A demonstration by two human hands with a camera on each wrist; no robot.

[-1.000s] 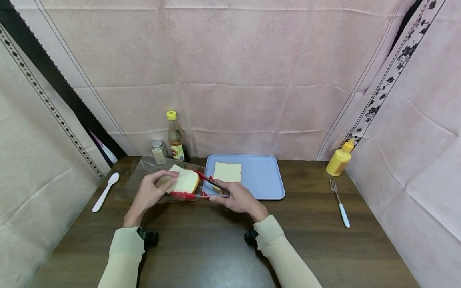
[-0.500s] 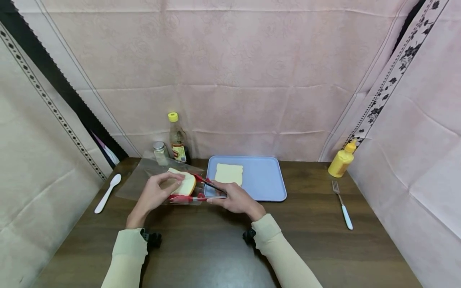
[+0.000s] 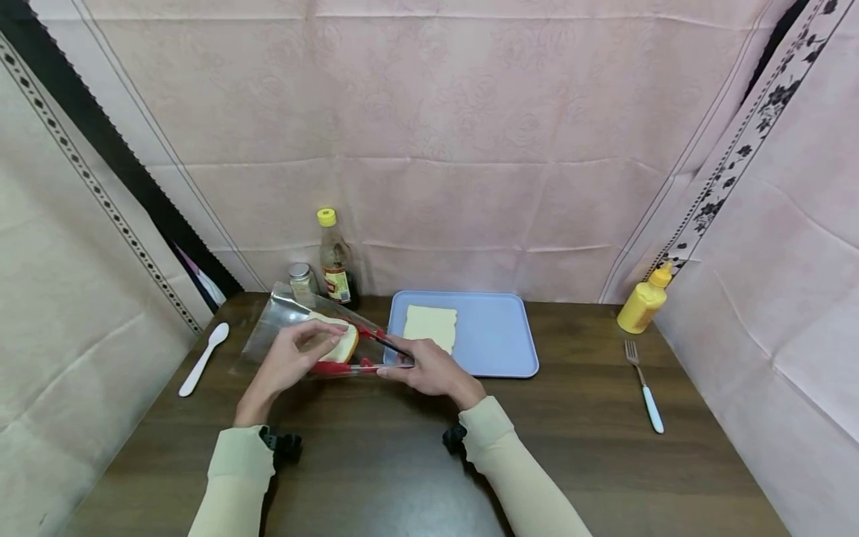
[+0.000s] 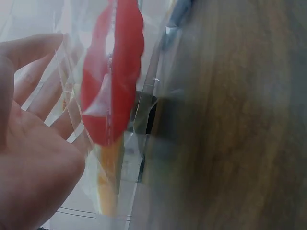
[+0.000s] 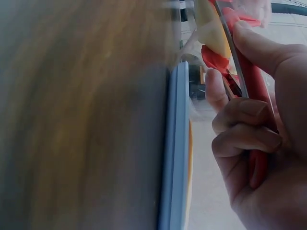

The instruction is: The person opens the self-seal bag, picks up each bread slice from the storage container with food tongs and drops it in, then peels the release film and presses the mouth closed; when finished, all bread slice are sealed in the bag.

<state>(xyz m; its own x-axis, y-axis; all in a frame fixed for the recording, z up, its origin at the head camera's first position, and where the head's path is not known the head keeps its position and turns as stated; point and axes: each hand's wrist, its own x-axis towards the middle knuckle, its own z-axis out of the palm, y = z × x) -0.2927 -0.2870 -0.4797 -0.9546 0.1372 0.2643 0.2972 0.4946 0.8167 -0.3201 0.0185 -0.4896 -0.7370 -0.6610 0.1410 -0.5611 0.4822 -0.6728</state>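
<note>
In the head view my left hand (image 3: 288, 362) holds a clear plastic bag (image 3: 282, 328) by its mouth, fingers curled over the top. My right hand (image 3: 429, 369) grips red tongs (image 3: 349, 366) that clamp a bread slice (image 3: 342, 344) inside the bag. The left wrist view shows a red tong tip (image 4: 112, 72) and the bread's edge (image 4: 108, 177) through the plastic, beside my left hand (image 4: 33, 158). The right wrist view shows my right hand (image 5: 259, 158) wrapped round the tongs (image 5: 249, 81). A second slice (image 3: 430, 327) lies on the blue tray (image 3: 499, 339).
A yellow-capped sauce bottle (image 3: 335, 261) and a small spice jar (image 3: 302, 280) stand behind the bag. A white spoon (image 3: 203, 358) lies at the left. A fork (image 3: 646, 388) and a yellow squeeze bottle (image 3: 644, 302) are at the right. Cloth walls close three sides.
The tongs and bread slice have gone leftward, deeper into the bag. The bag's far end has lifted off the table. Both hands shifted slightly left.
</note>
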